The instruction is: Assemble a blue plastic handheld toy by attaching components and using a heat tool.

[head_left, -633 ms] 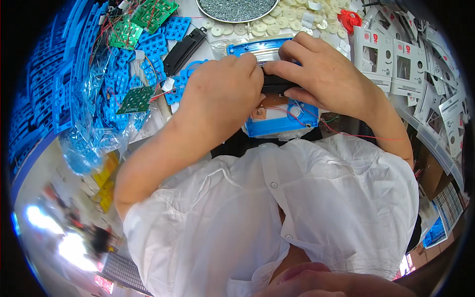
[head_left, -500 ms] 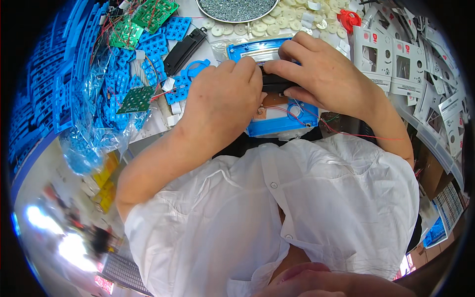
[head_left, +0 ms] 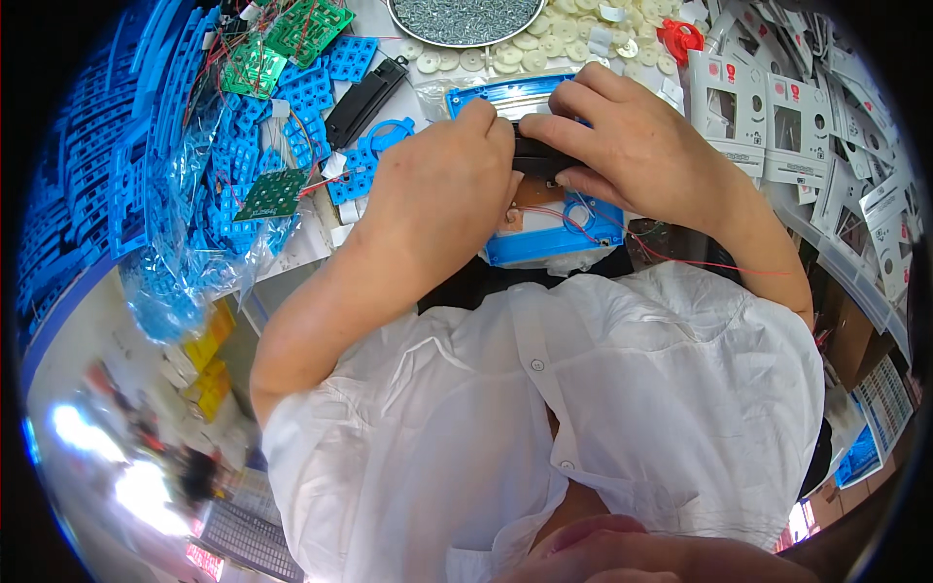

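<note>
A blue plastic housing [head_left: 554,243] lies in front of me at the table's near edge. A black plastic part [head_left: 540,163], like the elongated holder farther left, sits across its middle. My right hand [head_left: 637,146] pinches the black part's right side, thumb at the near edge and index finger on the far edge. Curled at its left end is my left hand [head_left: 437,189], its fingertips mostly hidden behind the knuckles and apparently gripping that end. Red wires [head_left: 671,257] trail out of the housing to the right, beneath my forearm. A brown board [head_left: 513,222] shows inside the housing.
Left are blue button pads [head_left: 352,58], green circuit boards [head_left: 272,194], a black holder [head_left: 366,100] and stacked blue frames [head_left: 58,204]. A round tray of screws [head_left: 466,21] and pale discs [head_left: 535,60] lie beyond. Printed white panels [head_left: 719,107] and a red part [head_left: 680,39] sit right.
My left wrist and forearm have shifted slightly right, with the elbow moving inward. My right hand stays almost still at the black part.
</note>
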`<act>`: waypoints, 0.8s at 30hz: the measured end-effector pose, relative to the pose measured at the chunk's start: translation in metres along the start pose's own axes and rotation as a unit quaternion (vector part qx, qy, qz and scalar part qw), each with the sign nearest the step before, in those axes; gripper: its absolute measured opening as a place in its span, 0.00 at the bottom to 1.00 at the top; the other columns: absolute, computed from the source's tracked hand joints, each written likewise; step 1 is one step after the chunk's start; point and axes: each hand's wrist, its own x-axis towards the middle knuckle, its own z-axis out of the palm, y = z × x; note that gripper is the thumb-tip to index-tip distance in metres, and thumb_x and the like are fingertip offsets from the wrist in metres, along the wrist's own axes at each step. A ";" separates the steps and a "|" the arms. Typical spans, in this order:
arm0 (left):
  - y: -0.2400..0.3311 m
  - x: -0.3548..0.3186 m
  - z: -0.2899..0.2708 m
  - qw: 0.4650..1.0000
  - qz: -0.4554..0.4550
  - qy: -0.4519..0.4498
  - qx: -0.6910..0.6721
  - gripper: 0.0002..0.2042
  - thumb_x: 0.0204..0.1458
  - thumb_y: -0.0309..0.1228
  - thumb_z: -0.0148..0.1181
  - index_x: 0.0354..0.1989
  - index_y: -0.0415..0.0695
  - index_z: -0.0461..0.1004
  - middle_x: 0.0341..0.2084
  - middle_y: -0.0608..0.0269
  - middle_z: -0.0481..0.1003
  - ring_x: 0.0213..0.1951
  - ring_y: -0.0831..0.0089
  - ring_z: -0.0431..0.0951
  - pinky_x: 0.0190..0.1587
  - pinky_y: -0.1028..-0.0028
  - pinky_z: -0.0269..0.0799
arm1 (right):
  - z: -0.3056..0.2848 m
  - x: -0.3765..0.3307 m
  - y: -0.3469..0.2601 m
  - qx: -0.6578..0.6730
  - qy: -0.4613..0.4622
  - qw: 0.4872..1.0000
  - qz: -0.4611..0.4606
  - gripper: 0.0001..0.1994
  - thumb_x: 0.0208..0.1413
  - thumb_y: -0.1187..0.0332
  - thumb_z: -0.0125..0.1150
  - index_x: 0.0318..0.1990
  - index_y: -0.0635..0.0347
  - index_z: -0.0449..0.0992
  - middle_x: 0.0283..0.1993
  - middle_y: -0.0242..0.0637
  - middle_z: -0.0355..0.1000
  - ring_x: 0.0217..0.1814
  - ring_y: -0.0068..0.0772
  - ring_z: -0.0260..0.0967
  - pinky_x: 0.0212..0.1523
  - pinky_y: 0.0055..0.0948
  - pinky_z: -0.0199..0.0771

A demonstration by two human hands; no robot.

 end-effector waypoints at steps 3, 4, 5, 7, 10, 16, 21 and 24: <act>-0.008 -0.001 0.000 0.998 0.014 0.021 -0.062 0.18 0.52 0.31 0.68 0.50 0.39 0.75 0.46 0.54 0.76 0.40 0.53 0.80 0.39 0.63 0.76 | 0.002 -0.002 0.000 0.011 0.010 1.000 0.001 0.23 0.45 0.66 0.72 0.51 0.54 0.75 0.40 0.35 0.69 0.46 0.40 0.67 0.47 0.35 0.72; -0.010 -0.001 0.000 0.995 0.020 0.034 -0.088 0.18 0.52 0.31 0.68 0.49 0.39 0.75 0.46 0.54 0.77 0.40 0.52 0.80 0.39 0.62 0.76 | 0.002 -0.003 0.001 0.015 0.014 1.000 0.001 0.23 0.45 0.66 0.72 0.51 0.54 0.75 0.40 0.35 0.69 0.46 0.40 0.67 0.47 0.35 0.72; -0.012 -0.001 -0.001 0.995 0.020 0.035 -0.096 0.18 0.52 0.31 0.68 0.49 0.38 0.75 0.45 0.53 0.77 0.40 0.51 0.80 0.39 0.62 0.76 | 0.002 -0.003 0.001 0.017 0.014 1.000 0.001 0.23 0.45 0.66 0.72 0.51 0.54 0.75 0.40 0.35 0.69 0.46 0.40 0.67 0.47 0.35 0.72; -0.014 0.000 -0.002 0.993 0.020 0.038 -0.114 0.18 0.51 0.31 0.69 0.49 0.37 0.76 0.44 0.52 0.77 0.40 0.50 0.80 0.40 0.61 0.76 | 0.003 -0.002 0.001 0.020 0.013 1.000 0.002 0.23 0.45 0.66 0.72 0.52 0.53 0.75 0.40 0.35 0.69 0.46 0.40 0.67 0.46 0.36 0.72; -0.022 0.003 -0.002 0.989 0.036 0.043 -0.139 0.19 0.50 0.32 0.70 0.50 0.39 0.77 0.44 0.52 0.77 0.37 0.55 0.79 0.37 0.65 0.75 | 0.003 -0.004 0.003 0.019 0.012 1.000 0.003 0.26 0.44 0.66 0.73 0.54 0.54 0.74 0.41 0.35 0.69 0.47 0.40 0.67 0.48 0.36 0.72; -0.063 0.059 -0.029 0.984 0.009 0.133 -0.115 0.13 0.48 0.32 0.72 0.42 0.43 0.81 0.31 0.59 0.80 0.28 0.66 0.76 0.28 0.71 0.68 | 0.000 -0.008 0.000 0.027 0.019 0.999 0.028 0.32 0.44 0.65 0.74 0.59 0.57 0.71 0.45 0.36 0.71 0.50 0.41 0.67 0.52 0.35 0.71; -0.094 0.128 -0.006 0.971 -0.019 0.159 0.180 0.09 0.51 0.35 0.62 0.31 0.42 0.82 0.28 0.51 0.79 0.39 0.51 0.81 0.43 0.53 0.75 | -0.026 -0.013 -0.005 0.038 0.127 0.991 0.016 0.33 0.47 0.66 0.76 0.62 0.60 0.70 0.41 0.38 0.74 0.47 0.43 0.71 0.48 0.34 0.73; -0.089 0.138 -0.006 0.981 -0.006 0.121 0.150 0.09 0.53 0.35 0.61 0.30 0.42 0.82 0.29 0.52 0.79 0.40 0.51 0.81 0.44 0.51 0.72 | -0.049 -0.041 0.000 -0.014 0.386 0.921 0.047 0.24 0.52 0.73 0.68 0.57 0.68 0.72 0.43 0.46 0.76 0.44 0.42 0.74 0.46 0.39 0.75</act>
